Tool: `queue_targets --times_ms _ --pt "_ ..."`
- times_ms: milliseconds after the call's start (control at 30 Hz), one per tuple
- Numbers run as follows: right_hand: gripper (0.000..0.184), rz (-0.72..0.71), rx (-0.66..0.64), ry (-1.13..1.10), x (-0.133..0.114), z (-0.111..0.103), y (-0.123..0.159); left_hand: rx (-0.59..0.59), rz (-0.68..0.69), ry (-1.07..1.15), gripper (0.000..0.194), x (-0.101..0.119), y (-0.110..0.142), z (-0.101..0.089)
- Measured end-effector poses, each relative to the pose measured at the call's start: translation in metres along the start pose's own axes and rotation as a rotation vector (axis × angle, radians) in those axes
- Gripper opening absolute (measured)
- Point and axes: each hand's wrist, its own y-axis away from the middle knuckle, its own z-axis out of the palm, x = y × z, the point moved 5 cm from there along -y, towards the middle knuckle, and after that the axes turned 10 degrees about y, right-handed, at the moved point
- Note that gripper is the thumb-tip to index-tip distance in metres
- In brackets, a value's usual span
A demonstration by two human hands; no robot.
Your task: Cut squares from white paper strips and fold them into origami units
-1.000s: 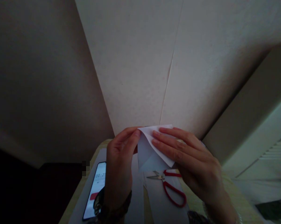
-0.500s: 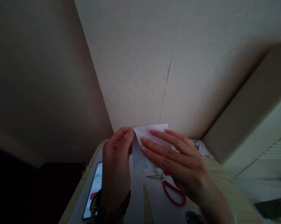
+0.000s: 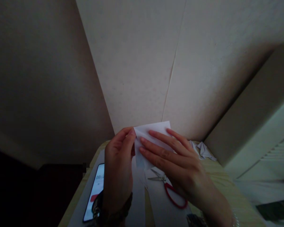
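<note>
Between my hands is a folded piece of white paper (image 3: 142, 159), raised above the table. My left hand (image 3: 119, 154) pinches its upper left corner between thumb and fingers. Across the front of the paper lies my right hand (image 3: 179, 160), its fingers stretched out and spread, pressing on the folded flap; its thumb is hidden. Below the paper, scissors with red handles (image 3: 176, 197) lie with their blades apart, partly covered by my right hand.
White paper sheets (image 3: 137, 201) cover part of the wooden table (image 3: 219, 183). A phone (image 3: 94, 195) with a lit timer screen lies at left, partly behind my left wrist. Folded paper pieces (image 3: 205, 151) sit at the back right edge. A wall (image 3: 142, 69) rises behind the table.
My right hand's fingers have slid slightly left across the paper. The paper's upper edge has tilted up a little at the right. My left hand keeps its pinch.
</note>
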Motion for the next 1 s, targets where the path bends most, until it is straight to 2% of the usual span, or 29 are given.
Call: queue_targets --times_ms 133,333,633,1000 --pt "0.038 -0.013 -0.034 0.010 0.000 0.000 0.000 -0.004 0.017 -0.004 0.018 0.001 0.000 0.001" --pt "0.034 0.018 -0.082 -0.033 0.001 0.000 0.000 0.007 0.018 -0.018 0.010 0.003 -0.001 0.000" --pt "0.038 0.062 0.027 -0.030 0.004 -0.008 0.003 -0.043 0.035 -0.032 0.005 0.002 0.004 0.003" --pt "0.037 0.071 0.052 -0.067 0.004 -0.014 0.003 0.037 0.044 -0.054 0.004 0.005 0.004 -0.004"
